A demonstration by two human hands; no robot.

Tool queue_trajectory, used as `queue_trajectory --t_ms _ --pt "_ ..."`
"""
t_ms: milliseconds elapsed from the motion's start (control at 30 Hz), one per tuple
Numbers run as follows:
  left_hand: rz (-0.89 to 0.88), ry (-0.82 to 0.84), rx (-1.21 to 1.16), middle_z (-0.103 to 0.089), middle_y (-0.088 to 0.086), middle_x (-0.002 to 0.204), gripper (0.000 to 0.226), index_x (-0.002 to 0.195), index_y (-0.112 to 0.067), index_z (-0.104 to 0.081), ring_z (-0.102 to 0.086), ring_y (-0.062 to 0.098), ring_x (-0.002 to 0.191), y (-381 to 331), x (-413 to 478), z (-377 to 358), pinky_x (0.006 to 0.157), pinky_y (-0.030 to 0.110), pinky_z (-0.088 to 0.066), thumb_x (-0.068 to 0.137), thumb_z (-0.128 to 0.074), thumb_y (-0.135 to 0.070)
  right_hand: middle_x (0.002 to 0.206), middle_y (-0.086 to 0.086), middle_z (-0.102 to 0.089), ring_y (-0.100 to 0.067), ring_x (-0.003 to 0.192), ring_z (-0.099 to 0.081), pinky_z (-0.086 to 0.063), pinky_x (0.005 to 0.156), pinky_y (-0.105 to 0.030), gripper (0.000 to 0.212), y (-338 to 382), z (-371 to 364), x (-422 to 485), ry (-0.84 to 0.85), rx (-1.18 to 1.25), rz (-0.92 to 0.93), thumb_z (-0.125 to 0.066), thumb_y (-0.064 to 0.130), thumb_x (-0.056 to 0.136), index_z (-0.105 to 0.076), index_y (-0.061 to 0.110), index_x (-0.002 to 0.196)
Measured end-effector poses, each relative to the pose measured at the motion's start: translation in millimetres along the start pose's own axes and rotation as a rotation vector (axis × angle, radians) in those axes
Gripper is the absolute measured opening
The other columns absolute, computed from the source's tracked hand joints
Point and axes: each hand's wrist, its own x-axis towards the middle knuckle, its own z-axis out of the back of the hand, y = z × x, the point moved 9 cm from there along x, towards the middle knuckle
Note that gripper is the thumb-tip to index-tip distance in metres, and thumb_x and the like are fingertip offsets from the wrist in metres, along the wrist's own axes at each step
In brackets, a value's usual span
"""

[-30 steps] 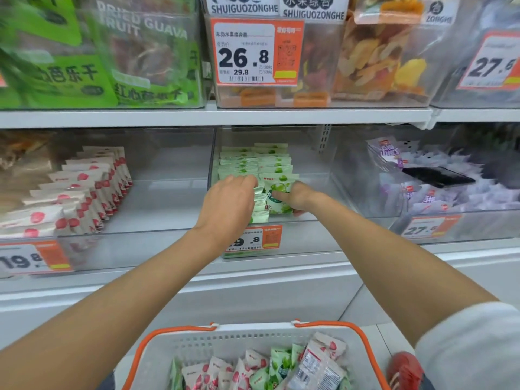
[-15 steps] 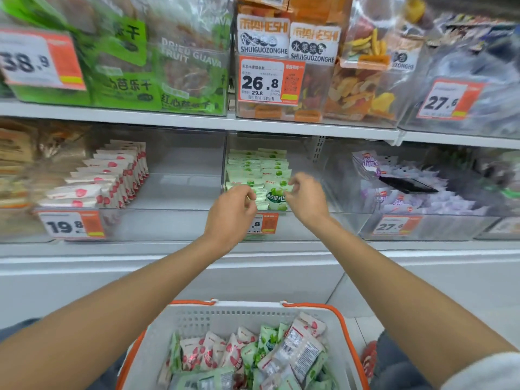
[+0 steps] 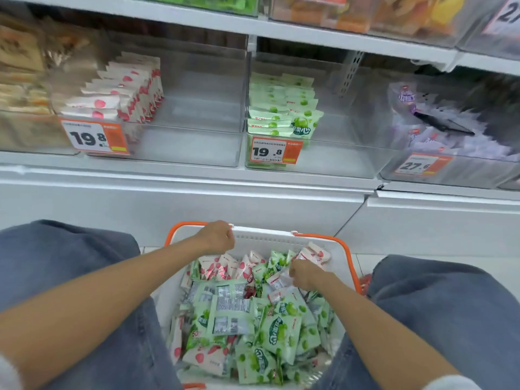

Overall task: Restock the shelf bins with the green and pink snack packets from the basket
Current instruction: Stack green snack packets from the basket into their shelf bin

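The white basket (image 3: 264,235) with orange handles sits on the floor between my knees, heaped with green packets (image 3: 281,333) and pink packets (image 3: 216,266). My left hand (image 3: 216,236) is curled at the basket's far rim and seems to grip it. Inside the basket on the right, my right hand (image 3: 305,274) closes its fingers on a pink-and-white packet (image 3: 316,253). On the shelf above, a clear bin (image 3: 197,147) holds a row of pink packets (image 3: 126,91) at its left side. The bin beside it (image 3: 337,161) holds stacked green packets (image 3: 281,108) at its left.
My knees in blue jeans (image 3: 70,263) flank the basket. A bin of purple packets (image 3: 450,130) stands to the right, and brown packets (image 3: 22,80) fill the far left. Orange price tags (image 3: 274,150) hang on the bin fronts. Another shelf (image 3: 309,32) runs overhead.
Both hands left the green bin on the shelf and came down to the basket. The view tilted down; my right hand now grips a packet in the basket.
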Motion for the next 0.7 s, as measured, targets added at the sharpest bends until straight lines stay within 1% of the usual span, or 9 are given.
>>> queue_trajectory --t_ms 33,67,100,167,300,433,567,633,700 --pt "-0.023 0.027 0.000 -0.065 0.008 0.099 0.017 0.086 -0.006 -0.064 -0.058 0.017 0.057 -6.1 0.0 -3.3 0.062 0.033 -0.052 0.093 -0.050 -0.008 0.100 -0.012 -0.061 -0.021 0.080 -0.055 -0.046 0.068 -0.027 0.010 -1.6 -4.0 -0.5 0.026 -0.020 -0.029 -0.050 0.005 0.091 -0.055 0.004 0.082" --pt "-0.036 0.040 -0.014 -0.058 0.005 0.093 0.017 0.085 -0.004 -0.066 -0.056 0.016 0.052 -9.8 1.2 -4.8 0.062 0.034 -0.053 0.092 -0.051 -0.007 0.090 -0.008 -0.056 -0.015 0.068 -0.047 -0.040 0.059 -0.024 0.009 -4.4 -5.6 0.7 0.049 -0.014 -0.070 -0.051 0.007 0.091 -0.051 0.008 0.082" --pt "-0.042 0.049 -0.027 -0.056 0.004 0.092 0.018 0.087 0.000 -0.069 -0.056 0.015 0.051 -12.7 1.4 -5.6 0.063 0.034 -0.053 0.092 -0.052 -0.006 0.089 -0.005 -0.052 -0.013 0.066 -0.044 -0.036 0.056 -0.022 0.003 -5.9 -8.1 0.2 0.082 0.006 -0.091 -0.053 0.012 0.092 -0.051 0.010 0.093" --pt "-0.052 0.054 -0.042 -0.058 0.005 0.100 0.018 0.096 0.002 -0.070 -0.060 0.018 0.059 -13.8 2.5 -8.6 0.061 0.033 -0.052 0.092 -0.054 -0.006 0.099 -0.006 -0.056 -0.015 0.075 -0.053 -0.041 0.062 -0.023 0.034 -9.3 -18.2 3.8 0.135 0.033 -0.120 -0.057 0.019 0.093 -0.050 0.006 0.123" --pt "-0.061 0.066 -0.043 -0.055 0.000 0.119 0.018 0.101 0.000 -0.070 -0.068 0.024 0.081 -17.3 0.2 -16.4 0.060 0.031 -0.053 0.093 -0.054 -0.005 0.122 -0.011 -0.056 -0.027 0.103 -0.060 -0.050 0.083 -0.033 0.055 -15.4 -43.2 2.5 0.176 0.076 -0.216 -0.067 0.013 0.088 -0.041 -0.003 0.135" --pt "-0.064 0.086 -0.072 -0.065 0.006 0.090 0.020 0.104 0.003 -0.068 -0.067 0.023 0.077 -22.9 -2.5 -23.7 0.057 0.021 -0.048 0.093 -0.053 -0.005 0.130 -0.013 -0.052 -0.027 0.113 -0.056 -0.049 0.089 -0.030 0.069 -14.2 -41.5 4.5 0.103 0.136 -0.227 -0.075 0.016 0.082 -0.037 -0.002 0.137" --pt "-0.060 0.113 -0.107 -0.062 0.002 0.084 0.015 0.103 -0.009 -0.063 -0.060 0.018 0.073 -21.9 -3.8 -32.4 0.061 0.025 -0.048 0.093 -0.053 -0.003 0.104 -0.007 -0.058 -0.017 0.080 -0.053 -0.044 0.061 -0.022 0.047 -8.9 -30.6 4.0 0.037 0.087 -0.159 -0.072 0.015 0.084 -0.045 0.004 0.121" --pt "-0.059 0.127 -0.105 -0.061 0.002 0.089 0.015 0.104 -0.011 -0.062 -0.059 0.017 0.073 -20.7 -4.3 -37.1 0.064 0.027 -0.049 0.093 -0.053 -0.005 0.096 -0.006 -0.055 -0.018 0.080 -0.051 -0.039 0.054 -0.021 0.031 -10.8 -15.7 0.5 -0.077 0.046 -0.148 -0.069 0.012 0.085 -0.049 0.008 0.109" --pt "-0.072 0.135 -0.067 -0.058 -0.003 0.092 0.016 0.107 -0.011 -0.063 -0.059 0.012 0.074 -20.5 -4.1 -42.0 0.062 0.022 -0.047 0.094 -0.055 -0.008 0.094 -0.005 -0.054 -0.019 0.082 -0.054 -0.041 0.058 -0.023 0.018 -11.4 -3.4 -4.4 -0.177 -0.014 -0.140 -0.065 0.009 0.088 -0.050 0.013 0.097"
